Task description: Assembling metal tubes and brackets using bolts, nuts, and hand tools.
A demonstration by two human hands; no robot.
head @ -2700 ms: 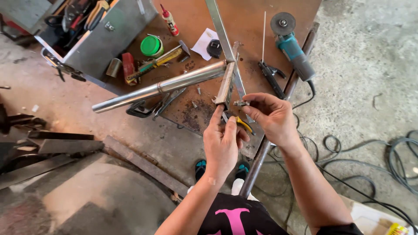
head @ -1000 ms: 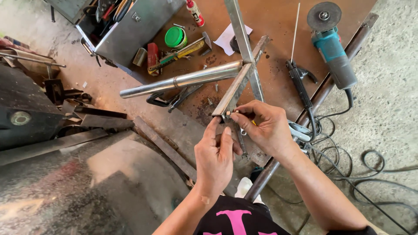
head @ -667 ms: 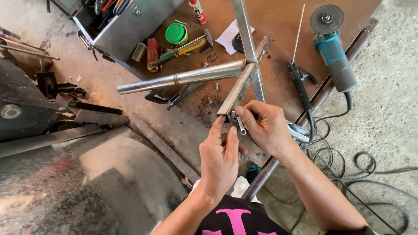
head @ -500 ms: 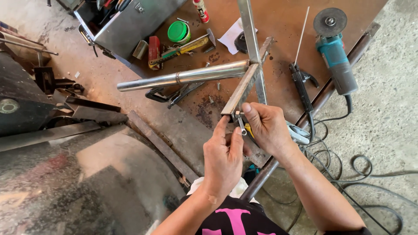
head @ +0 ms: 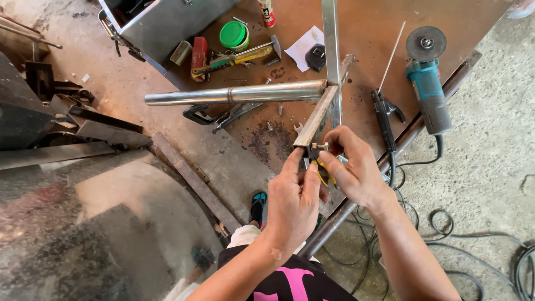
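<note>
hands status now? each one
Left hand: fingers closed around the near end of the metal bar.
Right hand: pinching a small bolt at that end.

— What do we have at the near end of the angle bar [head: 316, 120]?

— Our left hand [head: 292, 203] and right hand [head: 355, 170] meet there, fingertips pinching a small bolt [head: 319, 146], with something yellow [head: 321, 174] between the hands.

— And farther off on the rusty worktop [head: 368, 22]?

— A round steel tube [head: 234, 93] lies leftward, touching the bar's far end. A teal angle grinder [head: 428, 83] sits to the right, a green lid [head: 232, 34] far left.
</note>
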